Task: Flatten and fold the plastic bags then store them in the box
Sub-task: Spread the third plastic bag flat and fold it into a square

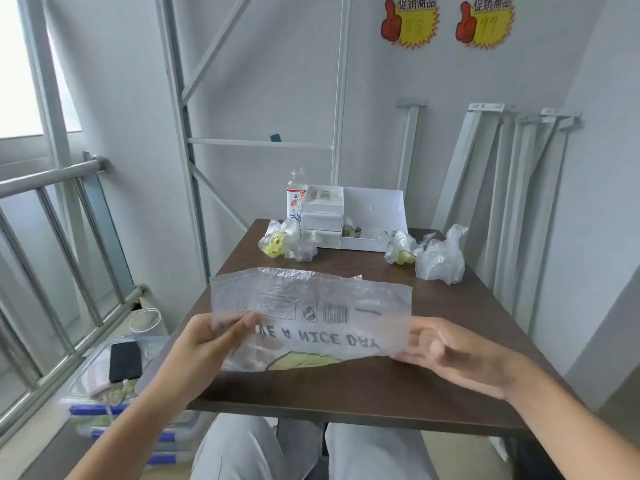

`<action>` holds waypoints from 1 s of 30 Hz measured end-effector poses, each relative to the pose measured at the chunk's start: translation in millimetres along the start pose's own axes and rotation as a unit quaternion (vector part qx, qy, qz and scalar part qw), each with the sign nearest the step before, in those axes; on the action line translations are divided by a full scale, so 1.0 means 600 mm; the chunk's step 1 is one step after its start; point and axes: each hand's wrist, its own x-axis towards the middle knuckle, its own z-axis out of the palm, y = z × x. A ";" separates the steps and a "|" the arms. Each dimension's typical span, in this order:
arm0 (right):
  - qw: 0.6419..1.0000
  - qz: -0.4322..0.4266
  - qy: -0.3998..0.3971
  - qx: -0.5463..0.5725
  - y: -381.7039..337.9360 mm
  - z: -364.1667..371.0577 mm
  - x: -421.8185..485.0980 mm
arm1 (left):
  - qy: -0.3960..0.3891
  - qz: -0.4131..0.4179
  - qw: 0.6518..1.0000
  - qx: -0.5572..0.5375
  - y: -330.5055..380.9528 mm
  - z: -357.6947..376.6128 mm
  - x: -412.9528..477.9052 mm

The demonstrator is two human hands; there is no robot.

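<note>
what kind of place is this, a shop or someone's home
Probably a shop's back room or storeroom, not a home. Two yellow starburst price tags with red thumbs-up hang on the wall, an empty metal shelving frame stands behind the small brown table, and loose shelf brackets lean against the wall at right.

bag: clear printed plastic bag (311, 313) stretched flat above table (381, 386)
hands: left hand (207, 344), right hand (453, 355) pinching bag ends
box: white box (372, 220) at table's far edge
crumpled bags (440, 258): beside box
</note>
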 end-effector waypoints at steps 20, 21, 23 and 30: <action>0.919 -0.020 0.243 -0.309 0.048 0.018 0.047 | -0.027 -0.130 0.985 0.106 -0.049 -0.041 -0.007; 0.917 -0.020 0.263 -0.298 0.049 0.015 0.053 | -0.028 -0.139 0.985 0.103 -0.049 -0.049 -0.006; 0.911 -0.012 0.295 -0.288 0.046 0.009 0.071 | -0.023 -0.148 0.985 0.086 -0.050 -0.055 -0.006; 0.880 0.094 0.363 -0.291 0.048 -0.005 0.151 | 0.152 -0.098 0.975 0.132 -0.026 0.011 0.020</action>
